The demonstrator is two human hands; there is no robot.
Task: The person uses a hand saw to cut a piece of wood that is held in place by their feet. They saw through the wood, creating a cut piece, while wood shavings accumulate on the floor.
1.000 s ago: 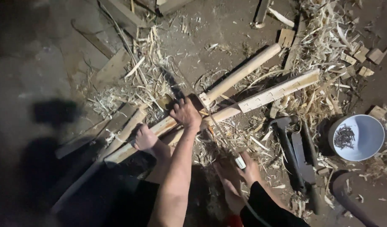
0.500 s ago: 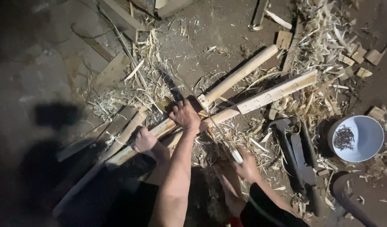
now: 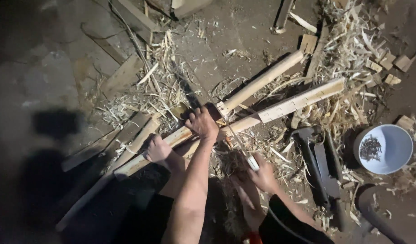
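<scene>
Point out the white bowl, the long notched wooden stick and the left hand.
white bowl [image 3: 391, 160], head view, bare inner wall.
long notched wooden stick [image 3: 294, 103], head view, notched upper stretch.
left hand [image 3: 202, 123], head view, back of hand.

You are in a rough woodworking spot, set on a bare dirt floor [image 3: 244, 31] in dim light. Pale wood shavings [image 3: 343, 49] and offcut blocks [image 3: 389, 63] lie scattered all around. Long trimmed timbers [image 3: 289, 105] cross the ground, dark hand tools [image 3: 319, 162] lie beside them, and a white bowl [image 3: 391, 156] holds small dark nails.
</scene>
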